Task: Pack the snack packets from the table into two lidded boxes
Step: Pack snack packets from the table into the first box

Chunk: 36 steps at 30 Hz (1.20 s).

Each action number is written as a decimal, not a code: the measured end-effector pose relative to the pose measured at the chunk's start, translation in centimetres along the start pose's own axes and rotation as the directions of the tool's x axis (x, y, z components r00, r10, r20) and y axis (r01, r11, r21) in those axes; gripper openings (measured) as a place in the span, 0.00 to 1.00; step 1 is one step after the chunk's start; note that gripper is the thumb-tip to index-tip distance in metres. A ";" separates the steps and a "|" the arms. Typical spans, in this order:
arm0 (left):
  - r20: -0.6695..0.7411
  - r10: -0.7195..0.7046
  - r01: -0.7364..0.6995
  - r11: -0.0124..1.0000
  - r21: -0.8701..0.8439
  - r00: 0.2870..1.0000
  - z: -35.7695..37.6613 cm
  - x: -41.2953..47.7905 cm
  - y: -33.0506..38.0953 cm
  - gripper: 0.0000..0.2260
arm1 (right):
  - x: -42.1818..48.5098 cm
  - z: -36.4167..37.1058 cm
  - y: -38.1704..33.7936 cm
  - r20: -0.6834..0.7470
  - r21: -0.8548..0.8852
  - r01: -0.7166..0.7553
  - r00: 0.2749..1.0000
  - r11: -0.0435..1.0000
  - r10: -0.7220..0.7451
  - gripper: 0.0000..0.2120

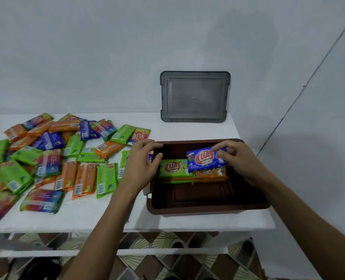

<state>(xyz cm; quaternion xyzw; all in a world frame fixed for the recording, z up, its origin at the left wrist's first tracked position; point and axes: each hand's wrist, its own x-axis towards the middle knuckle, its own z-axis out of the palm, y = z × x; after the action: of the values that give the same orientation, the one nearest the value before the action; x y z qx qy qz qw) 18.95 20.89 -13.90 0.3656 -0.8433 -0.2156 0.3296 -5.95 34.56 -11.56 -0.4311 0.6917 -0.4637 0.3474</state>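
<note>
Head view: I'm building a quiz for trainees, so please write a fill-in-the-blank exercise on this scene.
1. The right hand holds a ____ packet over the box.
2. The grey lid leans against the ____.
3. The loose packets lie to the ____ of the box.
Missing words: blue, wall, left.

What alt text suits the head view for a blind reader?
A right hand holds a blue packet over a brown box containing stacked packets; the left hand is at its rim. Loose packets litter the white table.
</note>
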 end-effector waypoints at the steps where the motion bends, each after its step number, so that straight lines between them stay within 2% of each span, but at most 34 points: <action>1: -0.006 -0.013 0.013 0.999 0.052 1.000 0.4 -0.3 -0.5 0.11 | 0.1 -0.3 0.4 -0.025 -0.041 -0.018 1.000 0.999 0.017 0.05; 3: -0.002 -0.031 0.031 0.993 0.117 1.000 1.1 -0.9 -1.2 0.11 | 0.5 -0.4 1.4 -0.048 -0.151 -0.072 0.997 0.986 0.066 0.06; 6: 0.023 -0.027 0.025 0.993 0.112 0.999 1.7 -1.6 -1.4 0.11 | 1.2 0.1 2.7 -0.057 -0.305 -0.144 0.990 0.941 0.133 0.09; 9: 0.015 -0.035 0.034 0.995 0.089 0.999 1.8 -1.6 -1.5 0.11 | 1.5 0.8 3.3 -0.112 -0.531 -0.115 0.992 0.840 0.066 0.11; 11: 0.016 -0.029 0.027 0.995 0.097 0.999 1.7 -1.6 -1.4 0.11 | 1.4 1.5 3.3 -0.076 -0.617 -0.091 0.996 0.782 0.055 0.11; 13: 0.020 -0.029 0.026 0.994 0.104 0.999 1.6 -1.7 -1.3 0.11 | 1.3 2.3 3.2 -0.018 -0.725 -0.054 0.998 0.687 0.059 0.12; 16: 0.037 -0.015 0.012 0.996 0.087 0.999 1.3 -1.8 -1.5 0.11 | 1.7 2.9 2.6 -0.019 -0.859 -0.053 0.997 0.509 0.071 0.16; 18: 0.047 -0.001 -0.001 0.999 0.032 0.999 0.8 -2.0 -1.9 0.11 | 2.1 3.5 1.8 -0.042 -0.920 -0.030 0.999 0.390 -0.023 0.17; 19: 0.047 -0.003 0.003 1.000 -0.009 0.999 0.5 -2.0 -2.2 0.11 | 2.4 4.1 1.2 -0.043 -0.928 0.007 0.991 0.373 -0.127 0.15; 22: 0.039 -0.019 0.021 0.998 -0.052 0.999 -0.5 -1.6 -4.3 0.12 | 3.9 6.1 -1.5 0.011 -0.881 0.203 0.912 0.427 -0.410 0.10; 24: 0.036 -0.055 0.056 0.998 -0.019 0.998 -1.2 -1.0 -6.5 0.11 | 5.7 7.9 -3.0 0.016 -0.808 0.285 0.886 0.516 -0.464 0.10; 27: 0.020 -0.129 0.127 0.990 0.058 0.991 -2.5 0.4 -10.3 0.11 | 9.2 10.9 -4.4 0.068 -0.704 0.334 0.910 0.627 -0.408 0.13; 31: 0.014 -0.184 0.179 0.967 0.183 0.983 -4.1 2.3 -14.7 0.12 | 15.0 14.7 -4.9 0.231 -0.653 0.381 0.923 0.655 -0.307 0.18; 36: 0.107 -0.332 0.277 0.894 0.352 0.937 -4.4 4.4 -19.2 0.21 | 21.9 18.9 -4.3 0.393 -0.671 0.291 0.920 0.682 -0.005 0.31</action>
<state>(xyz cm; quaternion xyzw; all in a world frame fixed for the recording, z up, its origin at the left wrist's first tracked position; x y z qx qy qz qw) 28.91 4.77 -20.70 0.5245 -0.8238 -0.1490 0.1550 3.37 7.14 -15.53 -0.6647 0.7035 -0.0965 0.2323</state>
